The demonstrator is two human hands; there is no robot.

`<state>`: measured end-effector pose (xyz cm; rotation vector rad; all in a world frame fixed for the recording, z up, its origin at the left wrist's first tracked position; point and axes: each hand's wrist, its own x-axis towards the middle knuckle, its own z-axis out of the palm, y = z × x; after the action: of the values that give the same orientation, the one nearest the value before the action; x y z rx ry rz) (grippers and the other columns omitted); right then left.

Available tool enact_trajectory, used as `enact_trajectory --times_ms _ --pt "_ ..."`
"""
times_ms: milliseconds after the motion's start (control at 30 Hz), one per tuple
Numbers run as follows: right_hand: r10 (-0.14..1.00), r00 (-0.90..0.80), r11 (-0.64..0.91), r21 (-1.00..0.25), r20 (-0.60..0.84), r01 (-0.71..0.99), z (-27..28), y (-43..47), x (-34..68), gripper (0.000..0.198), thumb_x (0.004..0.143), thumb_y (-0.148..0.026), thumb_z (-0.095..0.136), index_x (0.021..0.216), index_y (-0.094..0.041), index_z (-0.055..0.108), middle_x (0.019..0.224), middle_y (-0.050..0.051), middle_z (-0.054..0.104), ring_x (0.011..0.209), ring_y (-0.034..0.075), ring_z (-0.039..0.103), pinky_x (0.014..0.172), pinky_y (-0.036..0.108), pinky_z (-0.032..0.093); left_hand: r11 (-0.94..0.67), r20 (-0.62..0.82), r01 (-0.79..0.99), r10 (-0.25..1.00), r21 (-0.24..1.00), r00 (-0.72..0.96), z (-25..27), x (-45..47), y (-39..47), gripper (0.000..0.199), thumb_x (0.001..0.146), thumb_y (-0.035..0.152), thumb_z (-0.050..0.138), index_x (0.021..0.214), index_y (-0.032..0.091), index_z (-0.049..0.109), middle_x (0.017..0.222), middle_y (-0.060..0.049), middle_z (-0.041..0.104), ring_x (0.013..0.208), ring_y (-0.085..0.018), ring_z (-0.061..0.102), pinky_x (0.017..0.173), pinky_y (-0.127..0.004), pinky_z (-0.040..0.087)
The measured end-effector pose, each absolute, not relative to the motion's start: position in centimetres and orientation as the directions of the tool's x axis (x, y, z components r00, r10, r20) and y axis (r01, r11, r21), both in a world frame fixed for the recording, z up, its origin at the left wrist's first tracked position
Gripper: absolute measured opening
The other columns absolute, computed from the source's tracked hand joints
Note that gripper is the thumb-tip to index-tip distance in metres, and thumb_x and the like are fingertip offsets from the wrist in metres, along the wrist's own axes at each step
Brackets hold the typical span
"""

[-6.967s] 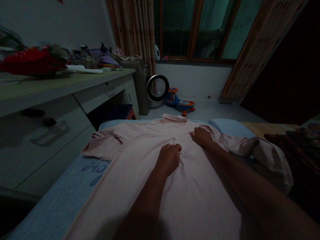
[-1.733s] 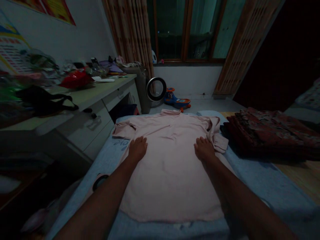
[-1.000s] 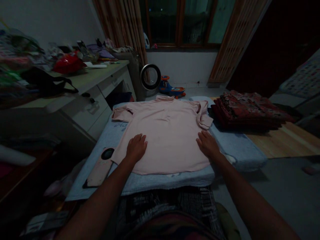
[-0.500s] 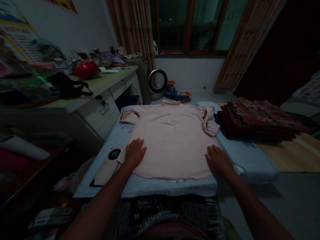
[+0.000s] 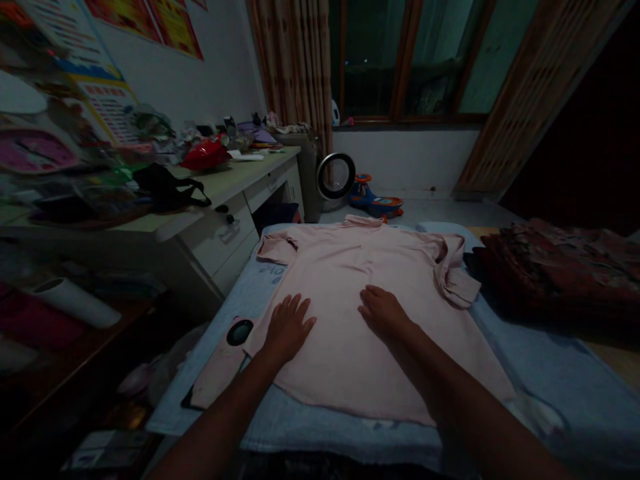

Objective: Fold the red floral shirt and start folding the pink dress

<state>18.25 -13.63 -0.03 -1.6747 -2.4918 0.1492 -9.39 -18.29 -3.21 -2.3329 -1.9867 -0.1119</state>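
Observation:
A pale pink short-sleeved shirt (image 5: 345,360) lies spread out on a light blue cloth (image 5: 267,427), its collar at the far end and its hem towards me. My left hand (image 5: 290,328) rests with spread fingers on the shirt's left part, near the side edge. Over the middle of the shirt is my right hand (image 5: 384,312), its fingers stretched out and fairly close together. Neither hand grips the fabric. A flat pinkish item with a dark round patch (image 5: 220,373) lies left of the shirt, partly behind my left forearm.
Folded dark red patterned cloth (image 5: 565,273) is stacked to the right. On the left stands a desk (image 5: 260,177) with drawers, a red package (image 5: 205,153) and a black strapped item (image 5: 167,187). A blue and orange ride-on toy (image 5: 375,200) sits on the floor beneath the window.
My right hand has moved left from the shirt's right edge to its middle. The left hand stays on the left part. The view has turned slightly left and up.

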Motion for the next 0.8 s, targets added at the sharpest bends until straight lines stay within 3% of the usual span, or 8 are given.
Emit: enact_trajectory --times_ms 133,233,300,433,567,700,800 --pt "0.968 -0.249 0.246 -0.097 -0.022 0.964 1.0 -9.1 17.1 0.028 0.096 -0.034 0.046 0.105 -0.017 0.066 0.112 0.014 0.069 0.102 0.026 0.064 0.086 0.034 0.045 0.061 0.025 0.994 0.998 -0.094 -0.059 -0.8 -10.2 -16.2 0.046 0.098 0.042 0.041 0.134 0.018 0.055 0.141 -0.019 0.054 0.128 -0.034 0.051 0.099 -0.047 0.045" --pt "0.965 -0.261 0.262 -0.109 0.021 0.959 1.8 -4.8 15.8 0.028 0.095 -0.031 0.046 0.108 -0.016 0.067 0.114 0.014 0.069 0.103 0.024 0.064 0.086 0.032 0.044 0.137 -0.127 0.984 0.980 -0.117 -0.151 1.4 -10.3 -12.9 0.038 0.097 0.037 0.041 0.123 0.016 0.060 0.122 -0.018 0.064 0.110 -0.031 0.062 0.085 -0.042 0.051" --pt "0.954 -0.294 0.301 -0.149 0.066 0.942 1.8 -2.2 14.8 0.030 0.095 -0.031 0.047 0.111 -0.016 0.067 0.120 0.013 0.068 0.109 0.024 0.062 0.090 0.031 0.043 0.103 -0.139 0.989 0.983 -0.105 -0.117 2.5 -10.2 -10.1 0.036 0.097 0.035 0.040 0.119 0.017 0.062 0.114 -0.017 0.068 0.104 -0.029 0.065 0.083 -0.040 0.051" --pt "0.949 -0.279 0.307 -0.229 0.146 0.924 0.3 1.3 13.1 0.036 0.095 -0.030 0.046 0.123 -0.015 0.063 0.132 0.014 0.063 0.120 0.024 0.057 0.099 0.032 0.040 -0.070 0.040 0.994 0.996 -0.086 0.074 3.1 -10.0 -4.0 0.033 0.094 0.031 0.045 0.116 0.018 0.065 0.114 -0.015 0.069 0.108 -0.029 0.063 0.086 -0.041 0.050" --pt "0.946 -0.246 0.291 -0.216 0.213 0.932 -2.3 2.1 13.0 0.030 0.094 -0.029 0.048 0.114 -0.015 0.065 0.128 0.014 0.064 0.121 0.024 0.054 0.103 0.035 0.037 -0.219 0.132 0.974 0.965 -0.054 0.225 2.6 -10.4 2.3 0.031 0.089 0.024 0.051 0.114 0.019 0.069 0.127 -0.012 0.065 0.121 -0.028 0.057 0.101 -0.043 0.045" --pt "0.927 -0.267 0.326 -0.216 0.262 0.920 -3.8 2.0 13.4 0.028 0.094 -0.030 0.050 0.115 -0.017 0.063 0.136 0.014 0.058 0.127 0.024 0.049 0.107 0.038 0.033 -0.182 0.187 0.983 0.965 -0.029 0.185 2.0 -11.3 7.5 0.034 0.092 0.022 0.046 0.119 0.019 0.068 0.140 -0.011 0.058 0.132 -0.026 0.049 0.109 -0.042 0.039" --pt "0.927 -0.270 0.331 -0.229 0.260 0.915 -4.1 2.1 13.6 0.030 0.093 -0.030 0.051 0.118 -0.017 0.062 0.139 0.015 0.056 0.129 0.026 0.048 0.109 0.040 0.032 -0.036 0.285 0.998 0.957 -0.052 0.049 2.1 -12.6 10.0 0.037 0.093 0.018 0.043 0.124 0.017 0.064 0.145 -0.015 0.052 0.135 -0.032 0.044 0.109 -0.050 0.036"
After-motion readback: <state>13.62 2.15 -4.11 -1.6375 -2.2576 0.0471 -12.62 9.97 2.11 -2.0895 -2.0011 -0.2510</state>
